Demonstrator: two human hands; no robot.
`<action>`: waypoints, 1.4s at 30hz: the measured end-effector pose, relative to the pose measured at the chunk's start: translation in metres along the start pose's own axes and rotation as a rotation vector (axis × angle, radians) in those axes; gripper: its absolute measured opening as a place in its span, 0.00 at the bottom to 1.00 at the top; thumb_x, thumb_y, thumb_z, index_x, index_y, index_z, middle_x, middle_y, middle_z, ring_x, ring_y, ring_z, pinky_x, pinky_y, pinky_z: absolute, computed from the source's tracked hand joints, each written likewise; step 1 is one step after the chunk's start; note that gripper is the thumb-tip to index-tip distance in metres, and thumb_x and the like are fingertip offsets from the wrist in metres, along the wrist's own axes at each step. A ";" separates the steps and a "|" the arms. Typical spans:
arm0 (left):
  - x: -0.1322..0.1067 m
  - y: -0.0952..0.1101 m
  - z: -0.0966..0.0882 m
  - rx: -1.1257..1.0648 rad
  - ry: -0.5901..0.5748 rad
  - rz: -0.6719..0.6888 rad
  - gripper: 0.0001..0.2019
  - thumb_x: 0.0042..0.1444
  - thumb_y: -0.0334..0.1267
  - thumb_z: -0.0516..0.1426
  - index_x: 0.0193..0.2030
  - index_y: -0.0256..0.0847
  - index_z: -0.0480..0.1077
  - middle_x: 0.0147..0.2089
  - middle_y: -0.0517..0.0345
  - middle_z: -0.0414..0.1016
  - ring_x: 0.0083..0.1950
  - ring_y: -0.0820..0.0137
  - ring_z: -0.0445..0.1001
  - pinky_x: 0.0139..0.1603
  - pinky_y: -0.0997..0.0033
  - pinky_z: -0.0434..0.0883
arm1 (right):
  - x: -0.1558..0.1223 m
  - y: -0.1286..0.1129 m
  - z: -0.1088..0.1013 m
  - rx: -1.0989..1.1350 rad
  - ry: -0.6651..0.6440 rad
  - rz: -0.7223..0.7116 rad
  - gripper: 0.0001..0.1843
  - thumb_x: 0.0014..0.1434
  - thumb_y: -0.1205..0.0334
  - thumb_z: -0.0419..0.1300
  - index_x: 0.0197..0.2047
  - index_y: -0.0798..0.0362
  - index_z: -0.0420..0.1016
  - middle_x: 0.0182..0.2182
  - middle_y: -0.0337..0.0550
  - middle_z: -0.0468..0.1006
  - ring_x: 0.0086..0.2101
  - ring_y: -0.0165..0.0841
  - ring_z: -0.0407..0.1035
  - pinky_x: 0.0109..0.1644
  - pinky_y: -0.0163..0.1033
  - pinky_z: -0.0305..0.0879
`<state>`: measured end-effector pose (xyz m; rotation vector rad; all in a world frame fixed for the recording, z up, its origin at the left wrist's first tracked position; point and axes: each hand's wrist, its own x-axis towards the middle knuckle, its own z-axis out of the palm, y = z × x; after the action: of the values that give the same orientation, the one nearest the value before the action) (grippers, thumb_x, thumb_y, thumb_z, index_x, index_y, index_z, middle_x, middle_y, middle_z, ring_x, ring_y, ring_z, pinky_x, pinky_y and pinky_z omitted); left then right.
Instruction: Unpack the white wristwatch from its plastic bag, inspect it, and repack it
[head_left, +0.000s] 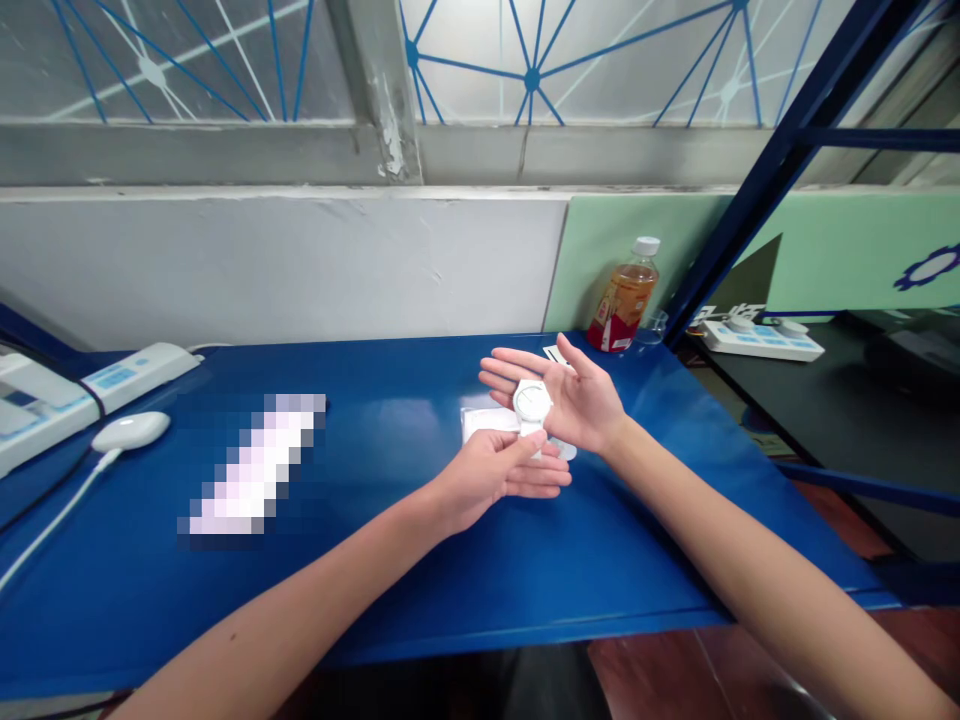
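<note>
A white wristwatch (pixel 532 402) with a round dial is held over the middle right of the table, dial facing up. The thumb of my left hand (pixel 491 470) pinches its lower strap against the fingers, which stretch out to the right. Palm up, my right hand (pixel 589 400) lies just behind and beside the watch, fingers extended toward the left. The dial overlaps this palm; I cannot tell whether it rests on it. Under the hands is a white packet (pixel 486 422) with clear edges, partly hidden.
A capped drink bottle (pixel 624 300) stands at the back right of the blue table (pixel 390 560), near a blue metal post. On the left are a white power strip (pixel 139 375), a white corded mouse-like device (pixel 131 432) and a pixelated object (pixel 259 465).
</note>
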<state>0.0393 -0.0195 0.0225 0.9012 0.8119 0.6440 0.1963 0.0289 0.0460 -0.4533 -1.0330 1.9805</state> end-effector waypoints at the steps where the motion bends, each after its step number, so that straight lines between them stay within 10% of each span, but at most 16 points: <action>1: 0.000 -0.001 0.000 0.007 -0.006 -0.013 0.18 0.59 0.48 0.63 0.40 0.29 0.77 0.39 0.39 0.82 0.42 0.57 0.82 0.51 0.54 0.75 | 0.000 0.000 0.001 0.000 -0.005 -0.013 0.32 0.67 0.42 0.41 0.56 0.56 0.71 0.61 0.52 0.71 0.62 0.41 0.63 0.67 0.50 0.54; 20: 0.000 0.000 0.008 -0.024 0.034 0.106 0.18 0.58 0.48 0.63 0.41 0.31 0.76 0.42 0.39 0.82 0.46 0.53 0.81 0.52 0.52 0.75 | -0.004 -0.005 0.008 -0.072 -0.021 -0.031 0.34 0.65 0.38 0.42 0.58 0.55 0.70 0.61 0.52 0.71 0.60 0.44 0.65 0.66 0.53 0.56; 31: 0.001 0.012 -0.027 0.795 0.534 0.745 0.14 0.59 0.40 0.60 0.51 0.43 0.78 0.50 0.51 0.79 0.56 0.53 0.74 0.60 0.58 0.65 | -0.016 -0.005 -0.006 -0.742 0.263 -0.258 0.25 0.63 0.41 0.54 0.45 0.54 0.79 0.24 0.39 0.73 0.22 0.29 0.68 0.25 0.36 0.64; 42: 0.002 0.013 -0.033 1.048 0.267 0.710 0.31 0.55 0.45 0.64 0.64 0.39 0.66 0.65 0.42 0.67 0.66 0.49 0.63 0.68 0.52 0.55 | -0.030 0.005 -0.025 -0.890 0.350 -0.248 0.14 0.58 0.52 0.64 0.40 0.53 0.79 0.17 0.33 0.65 0.18 0.29 0.66 0.23 0.35 0.60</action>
<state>0.0111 0.0026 0.0208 2.1481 1.0861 0.9756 0.2272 0.0157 0.0252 -1.0393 -1.6066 1.0842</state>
